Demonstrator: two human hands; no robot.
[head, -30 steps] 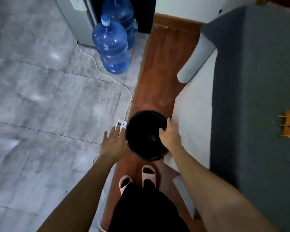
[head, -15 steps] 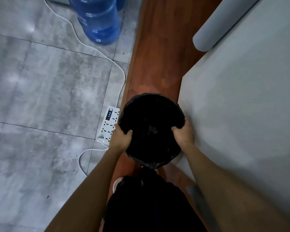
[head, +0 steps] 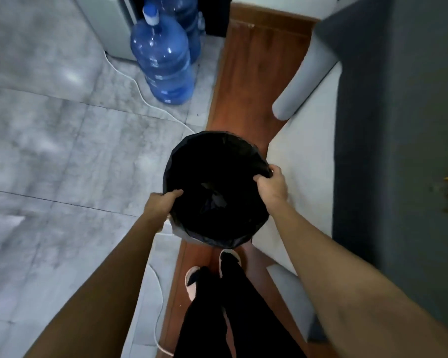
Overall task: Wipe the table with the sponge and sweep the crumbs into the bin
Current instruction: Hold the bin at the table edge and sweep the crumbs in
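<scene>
Centre of view: round bin lined with black plastic bag (head: 207, 134), upright, mouth facing up at camera, long axis vertical. Interior dark, liner creased over rim. Left hand (head: 161, 202) curled over rim at 8 o'clock; right hand (head: 272, 186) gripping rim at 3 o'clock.

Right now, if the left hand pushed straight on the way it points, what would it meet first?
The left hand grips the rim of the black-lined bin, so it would most likely press straight into the bin's wall and dark inside. Nothing else shows between them.
</scene>
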